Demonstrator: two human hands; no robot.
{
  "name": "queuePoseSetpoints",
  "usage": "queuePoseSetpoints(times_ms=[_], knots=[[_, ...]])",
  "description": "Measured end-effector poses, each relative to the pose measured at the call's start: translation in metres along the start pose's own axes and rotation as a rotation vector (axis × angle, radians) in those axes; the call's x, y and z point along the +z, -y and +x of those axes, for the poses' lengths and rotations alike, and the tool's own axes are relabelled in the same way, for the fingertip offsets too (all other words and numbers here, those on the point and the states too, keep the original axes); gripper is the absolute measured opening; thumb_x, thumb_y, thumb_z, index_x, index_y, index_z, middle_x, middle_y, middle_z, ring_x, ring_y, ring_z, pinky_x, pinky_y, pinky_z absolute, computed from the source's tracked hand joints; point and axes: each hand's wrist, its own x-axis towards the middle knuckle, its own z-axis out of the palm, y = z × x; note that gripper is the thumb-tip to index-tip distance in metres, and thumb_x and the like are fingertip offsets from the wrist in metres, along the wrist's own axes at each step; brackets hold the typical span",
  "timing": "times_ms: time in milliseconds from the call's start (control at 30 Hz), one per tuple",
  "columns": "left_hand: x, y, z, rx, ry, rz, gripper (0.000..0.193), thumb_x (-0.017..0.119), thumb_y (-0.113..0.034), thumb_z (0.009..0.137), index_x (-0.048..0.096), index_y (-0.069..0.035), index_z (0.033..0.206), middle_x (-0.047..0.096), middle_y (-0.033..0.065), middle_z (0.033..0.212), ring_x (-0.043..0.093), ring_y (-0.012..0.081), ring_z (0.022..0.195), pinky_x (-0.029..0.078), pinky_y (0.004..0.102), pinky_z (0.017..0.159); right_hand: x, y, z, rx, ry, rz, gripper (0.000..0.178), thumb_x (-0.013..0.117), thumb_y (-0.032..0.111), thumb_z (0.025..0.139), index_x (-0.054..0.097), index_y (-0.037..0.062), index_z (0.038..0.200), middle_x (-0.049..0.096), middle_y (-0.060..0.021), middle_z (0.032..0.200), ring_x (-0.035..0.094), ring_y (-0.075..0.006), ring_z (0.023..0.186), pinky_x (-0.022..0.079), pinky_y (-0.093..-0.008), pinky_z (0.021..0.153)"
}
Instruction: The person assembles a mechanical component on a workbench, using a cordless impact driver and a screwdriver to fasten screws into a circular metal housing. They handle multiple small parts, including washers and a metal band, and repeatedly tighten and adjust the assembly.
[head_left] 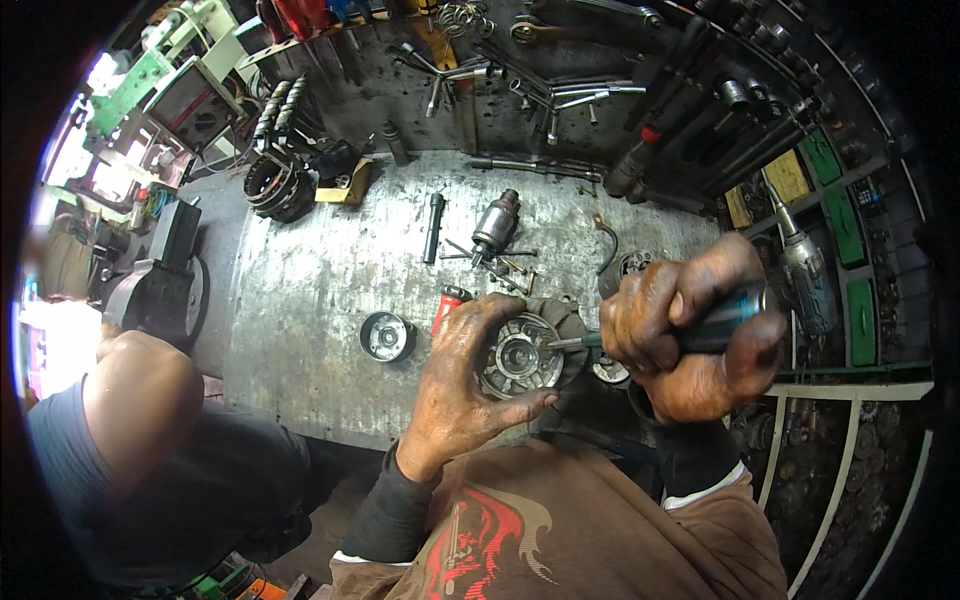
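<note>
My left hand (462,385) grips a round metal housing (519,356) by its rim, thumb along the near side and fingers over the far edge. The housing has a ribbed inner face with a ring at its centre. In my right hand (690,330) is a screwdriver (574,343) with a dark and teal handle. Its shaft points left, and the tip meets the right part of the housing's face. A red-handled tool (450,305) lies partly hidden behind my left hand. To the left sits a small round metal cap (386,337).
Beyond my hands lie a cylindrical motor part (496,222), a dark metal tube (434,229) and several loose bolts (515,268). A wound stator ring (277,188) and cardboard box (345,184) stand far left. At the left, a vise (160,280) and another person's arm (145,385) border the bench.
</note>
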Motion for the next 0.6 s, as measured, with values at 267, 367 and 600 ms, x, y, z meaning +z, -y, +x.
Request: queuePoseSetpoints(times_ms=[267,367,600], knots=[[0.001,0.005,-0.001,0.0,-0.01,-0.008,0.091,0.1,-0.027,0.06,0.06,-0.003,0.139,0.059,0.017,0.137,0.056,0.0312,0.132,0.046,0.0434,0.113,0.011,0.003,-0.016,-0.061,0.021,-0.061,0.06,0.069,0.061,0.094,0.048,0.0048,0.098,0.05,-0.0057,0.06,0.042,-0.0133,0.047,0.035,-0.0318,0.044],[0.001,0.003,-0.001,-0.013,-0.024,-0.021,0.091,0.099,-0.028,0.06,0.061,-0.004,0.138,0.06,0.0167,0.136,0.056,0.0332,0.132,0.045,0.0447,0.113,0.014,0.0,-0.021,-0.129,0.112,-0.127,0.06,0.065,0.063,0.096,0.045,0.0064,0.099,0.049,-0.0048,0.058,0.041,-0.0136,0.044,0.036,-0.032,0.041],[-0.005,0.002,0.0,0.019,-0.003,0.029,0.088,0.098,-0.027,0.06,0.062,-0.004,0.137,0.063,0.0169,0.133,0.056,0.0355,0.131,0.043,0.0461,0.113,0.023,-0.005,-0.018,-0.215,0.22,-0.285,0.052,0.07,0.054,0.097,0.047,0.0069,0.099,0.048,-0.0033,0.056,0.041,-0.0149,0.041,0.036,-0.0323,0.038]])
